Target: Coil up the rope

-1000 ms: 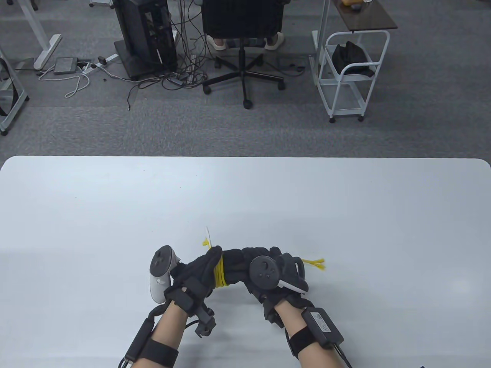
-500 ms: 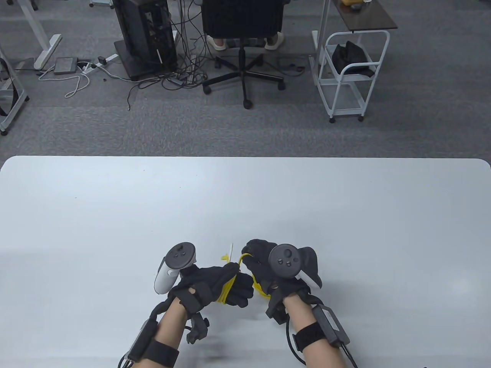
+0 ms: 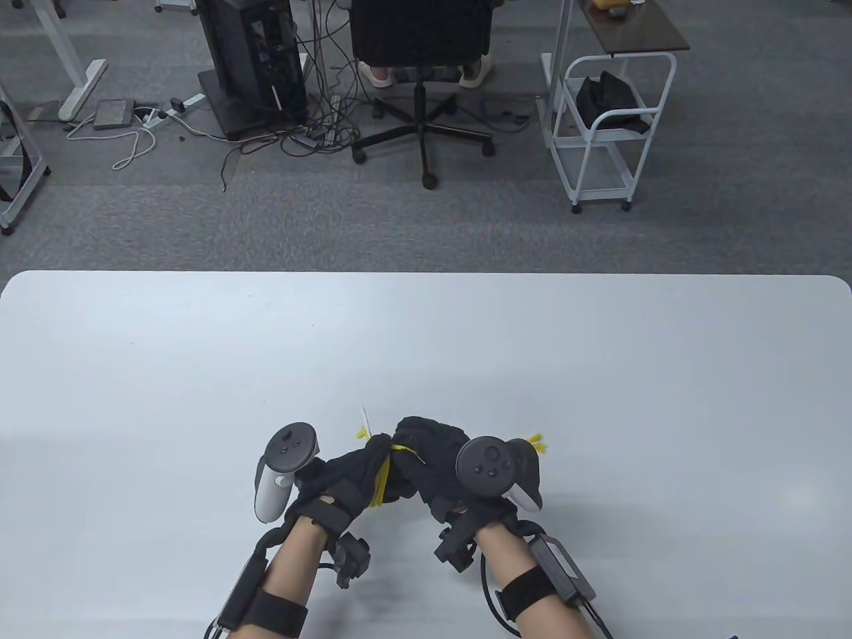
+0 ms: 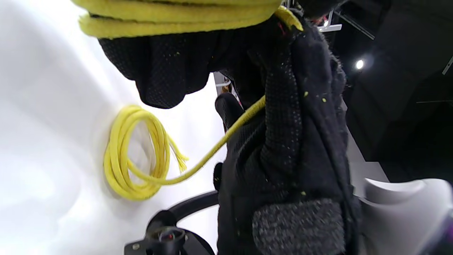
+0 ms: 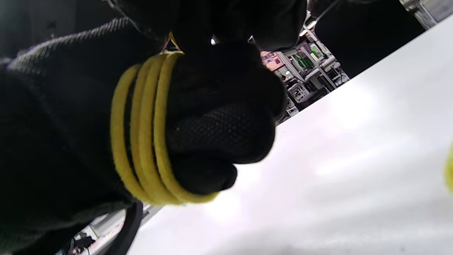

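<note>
A yellow rope (image 3: 381, 482) is wound in several turns around the fingers of my left hand (image 3: 346, 476), low on the white table (image 3: 200, 366). The right wrist view shows three turns (image 5: 141, 131) around those curled fingers. My right hand (image 3: 429, 452) lies over the left fingertips and grips a strand (image 4: 244, 117). One frayed end (image 3: 536, 444) sticks out to the right of the right tracker. The other end, with a white tag (image 3: 364, 426), sticks up behind the left fingers. The left wrist view shows a rope loop (image 4: 134, 152) with a frayed tip against the table.
Both hands are near the table's front edge, at its middle. Beyond the far edge, on the floor, stand an office chair (image 3: 421, 40), a white cart (image 3: 602, 126) and a computer tower (image 3: 253, 60) with cables.
My right hand has swung from beside the left hand up and over its fingers, carrying the strand around them. The frayed end now shows on the right again. The left hand shifted slightly left.
</note>
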### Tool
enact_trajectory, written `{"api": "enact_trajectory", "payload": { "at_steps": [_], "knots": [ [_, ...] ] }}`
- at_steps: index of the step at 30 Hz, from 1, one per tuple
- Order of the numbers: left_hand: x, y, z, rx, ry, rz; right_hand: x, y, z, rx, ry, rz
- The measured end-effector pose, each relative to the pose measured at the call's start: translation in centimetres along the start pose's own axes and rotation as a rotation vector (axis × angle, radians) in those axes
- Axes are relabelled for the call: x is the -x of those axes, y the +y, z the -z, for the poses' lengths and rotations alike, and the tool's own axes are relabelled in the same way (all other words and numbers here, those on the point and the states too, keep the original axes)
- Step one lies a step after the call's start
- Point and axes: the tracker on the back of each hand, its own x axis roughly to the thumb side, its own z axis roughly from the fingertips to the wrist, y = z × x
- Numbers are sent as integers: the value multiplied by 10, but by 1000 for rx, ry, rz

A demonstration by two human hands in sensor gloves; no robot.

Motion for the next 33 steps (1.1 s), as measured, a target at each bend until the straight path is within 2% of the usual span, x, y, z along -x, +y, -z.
{"api": "enact_trajectory", "payload": {
  "at_steps": [10, 23, 27, 33],
  "knots": [
    [-3, 7, -6, -202, -36, 70, -5, 10, -1, -37, -33, -8],
    [-9, 17, -15, -425, -126, 119, -8, 27, 2, -197, -17, -105],
    [-10, 19, -17, -454, -159, 97, -5, 30, 2, -239, -8, -98],
    [-10, 17, -16, -398, -231, -23, -4, 35, 3, -299, 6, -131]
  ]
}}
